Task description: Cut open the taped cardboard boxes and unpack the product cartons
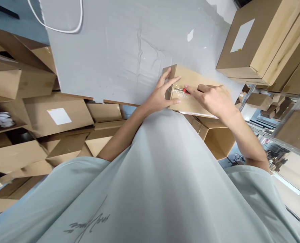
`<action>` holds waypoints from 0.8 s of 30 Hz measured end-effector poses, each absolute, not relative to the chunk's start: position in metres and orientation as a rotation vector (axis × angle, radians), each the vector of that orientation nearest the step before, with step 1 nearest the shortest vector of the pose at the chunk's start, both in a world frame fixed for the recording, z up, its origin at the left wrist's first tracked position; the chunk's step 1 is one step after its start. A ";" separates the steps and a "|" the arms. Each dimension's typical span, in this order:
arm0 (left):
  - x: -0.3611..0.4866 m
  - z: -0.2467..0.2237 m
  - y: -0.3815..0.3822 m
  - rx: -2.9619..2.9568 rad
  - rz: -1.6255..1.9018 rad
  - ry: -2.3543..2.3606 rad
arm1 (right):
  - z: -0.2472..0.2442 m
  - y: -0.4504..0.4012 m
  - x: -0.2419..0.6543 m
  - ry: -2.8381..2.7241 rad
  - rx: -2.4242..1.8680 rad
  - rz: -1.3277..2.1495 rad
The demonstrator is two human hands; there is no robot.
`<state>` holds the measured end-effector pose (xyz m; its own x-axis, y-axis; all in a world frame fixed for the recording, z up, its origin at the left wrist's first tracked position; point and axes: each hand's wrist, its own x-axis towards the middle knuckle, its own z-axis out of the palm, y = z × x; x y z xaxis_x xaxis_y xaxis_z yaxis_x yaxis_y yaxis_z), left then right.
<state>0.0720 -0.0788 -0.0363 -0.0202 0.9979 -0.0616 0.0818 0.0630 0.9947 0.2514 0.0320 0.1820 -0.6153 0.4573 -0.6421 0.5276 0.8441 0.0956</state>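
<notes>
A cardboard box [197, 77] sits at the near edge of the grey table [109, 50], with clear tape over its left end. My left hand [160, 92] rests against that end, fingers spread over the corner and its side. In my right hand [213, 98] is a box cutter [186, 90] with a red part showing. Its tip lies at the taped part of the box, close to my left fingers. Most of the cutter is hidden under my right fingers.
Stacked large cartons [243, 44] stand on the table's right. Several cartons [58, 114] crowd the floor on the left. An open carton [219, 141] is below the near edge. A white cable [69, 31] crosses the far left corner. Metal shelving [291, 111] stands at right.
</notes>
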 end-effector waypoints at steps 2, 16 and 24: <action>0.071 -0.037 -0.078 1.211 1.135 1.301 | 0.185 0.028 0.247 2.326 0.709 -0.138; 0.061 -0.042 -0.079 1.297 1.064 1.307 | 0.187 0.013 0.264 2.237 0.689 -0.073; 0.055 -0.047 -0.085 1.324 0.991 1.366 | 0.186 0.030 0.355 2.246 0.746 0.011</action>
<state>0.0546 -0.0853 -0.0468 0.0450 0.9945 -0.0944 0.2189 0.0824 0.9723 0.3546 0.0299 0.1860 -0.5440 0.5159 -0.6618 0.5093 0.8298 0.2282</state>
